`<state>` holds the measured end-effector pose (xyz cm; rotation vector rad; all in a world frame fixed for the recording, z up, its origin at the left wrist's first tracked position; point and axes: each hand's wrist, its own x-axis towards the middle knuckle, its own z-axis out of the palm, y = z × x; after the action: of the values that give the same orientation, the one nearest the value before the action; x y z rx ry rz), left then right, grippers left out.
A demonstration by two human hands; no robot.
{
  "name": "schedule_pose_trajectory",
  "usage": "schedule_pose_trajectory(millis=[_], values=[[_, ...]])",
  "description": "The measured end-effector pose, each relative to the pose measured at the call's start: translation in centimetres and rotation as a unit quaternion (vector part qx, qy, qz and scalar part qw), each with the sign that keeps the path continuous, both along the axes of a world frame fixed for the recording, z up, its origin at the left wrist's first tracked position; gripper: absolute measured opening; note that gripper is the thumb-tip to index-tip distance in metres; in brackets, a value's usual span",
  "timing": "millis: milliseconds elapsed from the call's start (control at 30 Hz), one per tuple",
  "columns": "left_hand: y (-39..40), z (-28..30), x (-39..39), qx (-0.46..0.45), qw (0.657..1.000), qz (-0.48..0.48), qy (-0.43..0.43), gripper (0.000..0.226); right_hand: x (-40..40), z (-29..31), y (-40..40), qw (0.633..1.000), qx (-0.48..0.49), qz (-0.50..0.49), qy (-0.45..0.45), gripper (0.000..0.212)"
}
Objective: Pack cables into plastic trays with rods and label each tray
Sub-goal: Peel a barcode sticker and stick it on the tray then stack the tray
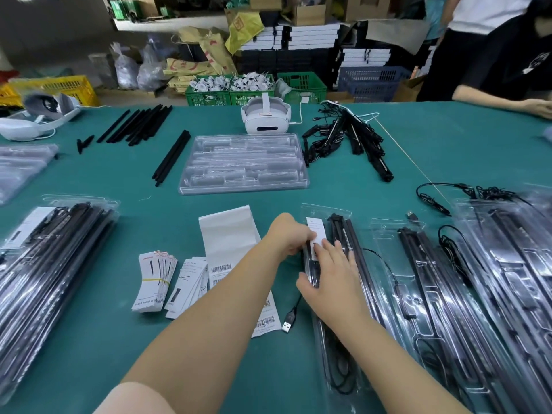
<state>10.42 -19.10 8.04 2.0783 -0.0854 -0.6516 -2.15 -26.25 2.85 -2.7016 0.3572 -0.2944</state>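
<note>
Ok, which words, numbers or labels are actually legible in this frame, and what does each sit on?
"Grow Light", partly legible: banded stack of white paper cards.
Barcodes with digits too small to read: long white label backing strip.
Small print, blurred: white sticker that both hands press on the packed clear plastic tray.
Red print, unreadable: yellow sacks behind.

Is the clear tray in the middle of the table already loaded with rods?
No: the clear tray in front of the white headset shows only bare moulded slots, with the loose rods lying on the table beside it.
</note>
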Motion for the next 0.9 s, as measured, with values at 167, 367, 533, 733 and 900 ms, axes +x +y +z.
schedule_pose_trajectory(millis=[167,367,533,733,900], values=[[2.8,2.6,0.1,-0.093,0.995,0.038,0.013,0.023,-1.2,3.5,-0.5,0.993,0.091,0.062,-0.044,0.061],[8.2,5.0,0.4,-0.193,0.971,0.143,0.007,0.018,-4.2,7.8,-2.6,0.984,0.108,-0.047,-0.131,0.042],[11.0,5.3,-1.0,-0.347,0.896,0.277,0.004,0.016,-8.3,8.6,-0.8,0.948,0.213,-0.071,-0.225,0.05],[10.6,1.2,-7.3,-0.508,0.795,0.322,0.084,0.017,-7.1,5.1,5.4,0.702,0.709,-0.066,0.018,0.066],[9.6,-2.4,-12.3,-0.479,0.83,0.269,0.094,0.023,-2.7,3.8,7.3,0.532,0.832,-0.135,-0.082,0.065]])
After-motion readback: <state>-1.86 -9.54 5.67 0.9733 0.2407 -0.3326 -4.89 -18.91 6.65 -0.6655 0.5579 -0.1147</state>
